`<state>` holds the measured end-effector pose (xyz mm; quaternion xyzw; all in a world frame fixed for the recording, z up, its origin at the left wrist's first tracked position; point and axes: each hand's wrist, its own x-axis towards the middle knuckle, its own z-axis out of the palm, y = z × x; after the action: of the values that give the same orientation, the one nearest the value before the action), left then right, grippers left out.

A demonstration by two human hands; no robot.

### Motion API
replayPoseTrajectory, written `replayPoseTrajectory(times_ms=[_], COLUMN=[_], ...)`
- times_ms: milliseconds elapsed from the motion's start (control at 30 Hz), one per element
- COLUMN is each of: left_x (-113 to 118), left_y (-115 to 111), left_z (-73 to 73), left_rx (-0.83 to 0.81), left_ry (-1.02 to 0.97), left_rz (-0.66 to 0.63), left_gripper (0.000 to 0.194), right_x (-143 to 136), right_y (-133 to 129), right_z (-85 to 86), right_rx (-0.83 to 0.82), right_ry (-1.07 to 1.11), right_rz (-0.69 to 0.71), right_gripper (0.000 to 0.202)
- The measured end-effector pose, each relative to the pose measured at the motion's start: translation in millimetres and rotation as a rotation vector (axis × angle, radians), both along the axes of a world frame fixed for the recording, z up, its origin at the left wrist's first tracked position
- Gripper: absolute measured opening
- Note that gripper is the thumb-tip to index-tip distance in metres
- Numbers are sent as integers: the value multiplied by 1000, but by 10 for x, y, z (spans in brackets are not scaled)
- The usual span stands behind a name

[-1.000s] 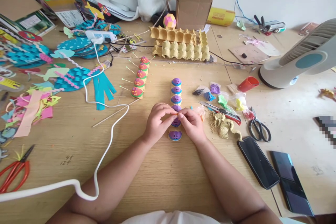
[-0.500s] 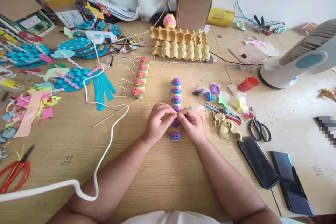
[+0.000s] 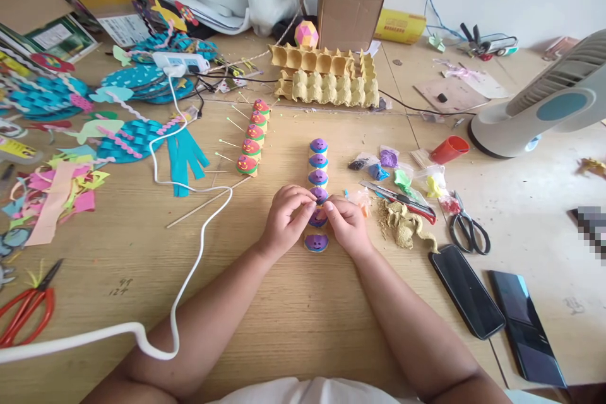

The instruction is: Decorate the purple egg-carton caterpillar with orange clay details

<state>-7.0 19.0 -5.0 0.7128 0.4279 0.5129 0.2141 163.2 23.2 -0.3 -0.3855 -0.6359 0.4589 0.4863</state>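
A row of purple and blue egg-carton cups (image 3: 318, 177) with small faces runs away from me on the table. Over its nearer part, my left hand (image 3: 290, 218) has thumb and forefinger closed in a pinch. My right hand (image 3: 349, 224) is closed likewise, its fingertips a small gap from the left ones. Whatever sits in the fingertips is too small to make out. The nearest purple cup (image 3: 316, 242) shows between my wrists. Beside my right hand is a small bag of orange clay (image 3: 362, 200).
Left stands a red and green egg-carton row (image 3: 250, 147) with pins sticking out. To the right lie a utility knife (image 3: 402, 201), scissors (image 3: 468, 227), clay bags (image 3: 403, 180) and a phone (image 3: 466, 291). A white cable (image 3: 201, 246) crosses the left side; a fan (image 3: 534, 101) stands right.
My fingertips were together over the row with a tiny orange bit between them. They have since drawn slightly apart, showing more of the cups.
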Motion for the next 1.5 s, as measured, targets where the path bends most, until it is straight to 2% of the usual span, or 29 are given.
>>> replayPoseTrajectory(times_ms=[133, 333, 667, 933, 1133, 1300, 1500], left_x=[11, 18, -13, -18, -21, -17, -17], left_y=[-7, -1, 5, 7, 9, 5, -18], left_z=[-1, 11, 0, -10, -12, -21, -14], left_rx=[-3, -3, -13, -44, -52, -83, -179], left_ry=[-18, -59, -40, -31, -39, -93, -193], left_rz=[10, 4, 9, 13, 15, 6, -4], left_gripper=[12, 6, 21, 35, 38, 43, 26], right_x=[-3, -28, 11, 10, -17, -30, -15], right_y=[-6, -16, -9, -16, -21, -23, -18], right_z=[-10, -52, 21, -6, -5, -3, -11], right_rx=[-52, -152, -27, -88, -130, -124, -144], right_ry=[-27, 74, -25, 12, 51, 77, 98], right_rz=[-35, -82, -47, -92, -79, -84, -128], right_gripper=[51, 42, 55, 66, 47, 45, 46])
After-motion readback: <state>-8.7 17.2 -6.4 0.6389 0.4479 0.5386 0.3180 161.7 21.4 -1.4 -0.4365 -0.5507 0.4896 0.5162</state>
